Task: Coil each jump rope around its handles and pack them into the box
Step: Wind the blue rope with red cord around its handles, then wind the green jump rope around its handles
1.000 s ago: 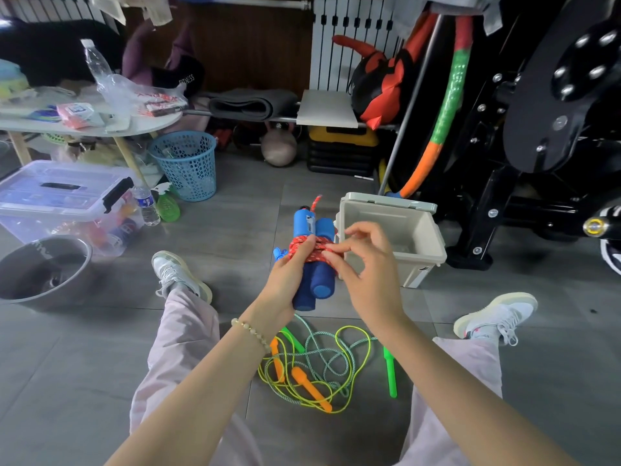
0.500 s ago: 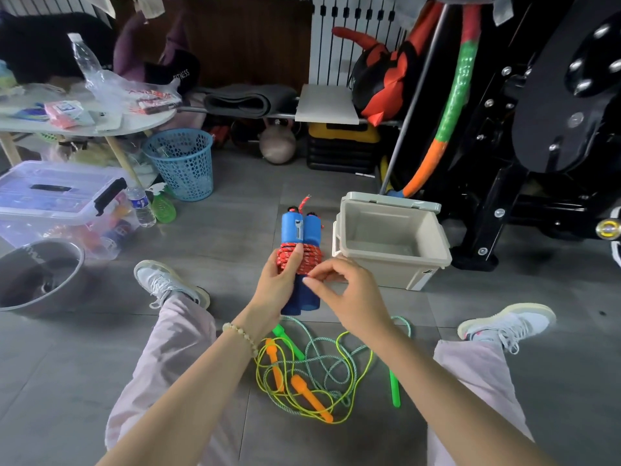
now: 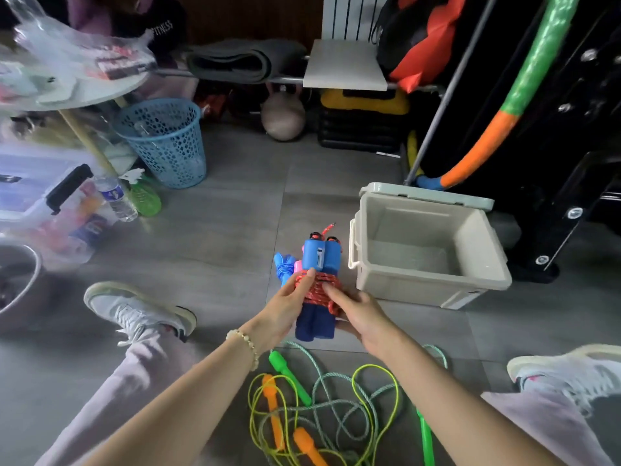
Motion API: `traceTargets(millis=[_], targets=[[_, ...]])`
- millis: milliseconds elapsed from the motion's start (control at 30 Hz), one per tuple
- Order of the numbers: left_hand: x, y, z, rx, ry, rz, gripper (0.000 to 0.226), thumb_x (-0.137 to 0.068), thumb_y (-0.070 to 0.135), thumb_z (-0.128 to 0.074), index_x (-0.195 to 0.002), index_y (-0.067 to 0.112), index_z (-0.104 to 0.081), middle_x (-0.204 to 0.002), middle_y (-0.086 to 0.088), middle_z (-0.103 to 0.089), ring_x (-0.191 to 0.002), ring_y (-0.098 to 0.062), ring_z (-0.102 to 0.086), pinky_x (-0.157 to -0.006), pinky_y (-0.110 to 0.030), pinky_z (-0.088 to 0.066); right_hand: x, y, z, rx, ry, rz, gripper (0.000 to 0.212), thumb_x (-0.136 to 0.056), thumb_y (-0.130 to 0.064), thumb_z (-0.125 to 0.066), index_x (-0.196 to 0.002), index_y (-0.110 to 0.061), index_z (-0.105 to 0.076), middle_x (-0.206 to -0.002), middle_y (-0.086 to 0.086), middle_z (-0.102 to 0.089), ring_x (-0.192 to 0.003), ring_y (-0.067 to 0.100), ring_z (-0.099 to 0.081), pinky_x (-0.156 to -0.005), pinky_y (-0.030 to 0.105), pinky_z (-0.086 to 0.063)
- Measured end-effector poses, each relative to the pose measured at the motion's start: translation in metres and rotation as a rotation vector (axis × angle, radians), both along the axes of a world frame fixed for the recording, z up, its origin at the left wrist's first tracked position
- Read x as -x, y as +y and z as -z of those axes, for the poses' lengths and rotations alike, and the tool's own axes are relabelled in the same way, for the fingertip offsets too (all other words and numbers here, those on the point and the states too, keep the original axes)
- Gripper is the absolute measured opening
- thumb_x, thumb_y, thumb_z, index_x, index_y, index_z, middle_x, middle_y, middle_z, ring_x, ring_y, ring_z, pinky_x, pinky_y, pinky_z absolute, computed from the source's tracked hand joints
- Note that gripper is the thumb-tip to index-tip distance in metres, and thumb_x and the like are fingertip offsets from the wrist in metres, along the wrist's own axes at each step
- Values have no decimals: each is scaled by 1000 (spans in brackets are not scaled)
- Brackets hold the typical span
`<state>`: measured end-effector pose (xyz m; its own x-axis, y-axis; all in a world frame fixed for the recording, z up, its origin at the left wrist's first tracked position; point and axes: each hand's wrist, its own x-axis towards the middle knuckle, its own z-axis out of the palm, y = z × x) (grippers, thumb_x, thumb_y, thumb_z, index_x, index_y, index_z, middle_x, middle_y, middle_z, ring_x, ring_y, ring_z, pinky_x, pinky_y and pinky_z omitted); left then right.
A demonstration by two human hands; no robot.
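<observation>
Head view: the left hand (image 3: 285,307) grasps the blue handles (image 3: 319,253) upright, thumb pinning the red rope (image 3: 317,285) wound round them, seemingly so the coil cannot slip. The right hand (image 3: 363,317) clasps their lower side. The open box (image 3: 420,287) stands just beside, apparently empty. Two loose ropes (image 3: 336,408) lie tangled between the legs. A dark garment (image 3: 161,26) reads "FITNESS".

"FITNESS" on the dark garment (image 3: 161,26)
</observation>
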<state>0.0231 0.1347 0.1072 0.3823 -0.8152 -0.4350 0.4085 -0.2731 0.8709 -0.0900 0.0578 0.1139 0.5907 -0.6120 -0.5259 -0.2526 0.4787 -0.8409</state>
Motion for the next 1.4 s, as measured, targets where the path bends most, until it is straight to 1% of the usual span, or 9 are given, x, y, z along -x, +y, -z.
traceTargets(millis=[200,367,467,567,667,867,1033,1167,1400], targets=[[-47,-21,105,-304,-417,31,38,-97,29,-49,-132,13,-48,-103,5,-55,-69,-1,-49,-49,-7,-37,-4,-51,112,47,223,108,27,-84,-21,-69,-107,-8,-63,-85,4,-67,-71,15,-63,-62,30,-57],[-73,-32,184,-427,-770,351,57,-95,35,-52,-145,17,-31,-145,-6,-40,-128,-21,-43,-103,-26,-33,-19,-85,192,23,332,124,28,-82,-24,-71,-105,-9,-63,-94,10,-68,-81,23,-64,-76,41,-57],[-80,-46,216,-400,-927,420,65,-95,38,-51,-150,19,-21,-156,-2,-23,-141,-21,-27,-112,-28,-22,-43,-100,228,13,333,157,26,-82,-22,-71,-102,-8,-61,-92,9,-65,-78,20,-61,-69,33,-55],[-85,-58,245,-358,-941,416,74,-90,52,-48,-151,23,-18,-159,3,-17,-143,-21,-25,-113,-35,-27,-63,-115,262,36,316,237,34,-80,-27,-73,-104,-5,-60,-98,9,-65,-78,18,-61,-67,24,-53],[-87,-61,266,-310,-963,396,71,-94,41,-52,-151,25,-14,-158,5,-17,-142,-21,-26,-110,-40,-33,-65,-128,288,122,361,223,30,-76,-38,-74,-93,-16,-63,-101,8,-68,-89,22,-62,-86,38,-51],[-88,-56,279,-222,-958,368,73,-93,29,-57,-151,24,-13,-155,1,-27,-137,-22,-34,-102,-33,-36,-51,-144,312,127,420,185,22,-77,-43,-72,-70,-25,-62,-87,8,-71,-85,27,-66,-81,47,-55],[-81,-38,275,-368,-854,333,61,-90,35,-60,-142,19,-33,-134,-5,-47,-107,-21,-52,-92,-32,-43,-42,-137,285,144,370,162,18,-92,-27,-58,-99,-11,-58,-81,-3,-57,-82,12,-48,-65,9,-41],[-78,-6,272,-710,-902,347,51,-80,56,-63,-106,15,-51,-109,-4,-55,-102,-28,-58,-81,-34,-46,-23,-106,275,196,345,242,35,-92,-31,-57,-120,-10,-58,-106,-3,-57,-96,10,-53,-91,31,-45],[-56,27,274,-764,-799,420,30,-81,44,-70,-93,19,-61,-75,2,-54,-77,-22,-54,-62,-25,-33,-2,-19,295,145,406,-145,21,-88,-25,-64,-101,-8,-64,-90,0,-63,-75,4,-57,-62,3,-40]])
